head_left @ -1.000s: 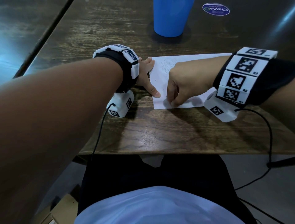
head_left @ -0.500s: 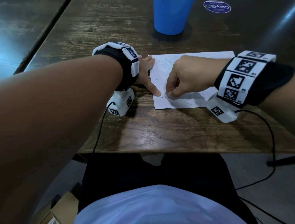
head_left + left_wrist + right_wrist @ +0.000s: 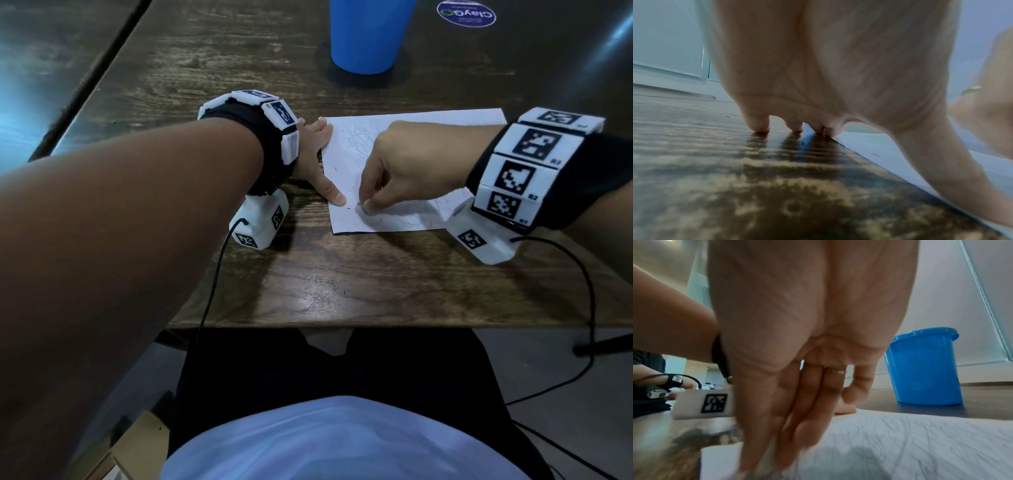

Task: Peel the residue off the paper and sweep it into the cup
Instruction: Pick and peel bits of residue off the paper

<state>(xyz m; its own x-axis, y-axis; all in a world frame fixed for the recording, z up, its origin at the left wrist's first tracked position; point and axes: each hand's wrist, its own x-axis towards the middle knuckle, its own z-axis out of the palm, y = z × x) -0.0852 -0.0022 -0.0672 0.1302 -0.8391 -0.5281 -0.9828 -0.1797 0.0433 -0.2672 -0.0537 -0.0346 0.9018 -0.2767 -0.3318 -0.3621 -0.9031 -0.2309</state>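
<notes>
on the worktop [image 3: 376,291] the paper [image 3: 428,123] lies flat, long axis left to right, cup [image 3: 368,34] well beyond it. my left hand [image 3: 318,161] pins its left edge, fingers straight. right hand [image 3: 407,168] fingers pinch at residue [image 3: 359,205] near the front-left corner. pull too hard and i'd guess the sheet tears or slides.

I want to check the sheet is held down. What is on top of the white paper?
On the white paper lie the left hand's thumb and the right hand, fingertips down on pencil scribbles. Whatever lies beneath the right hand is covered.
</notes>
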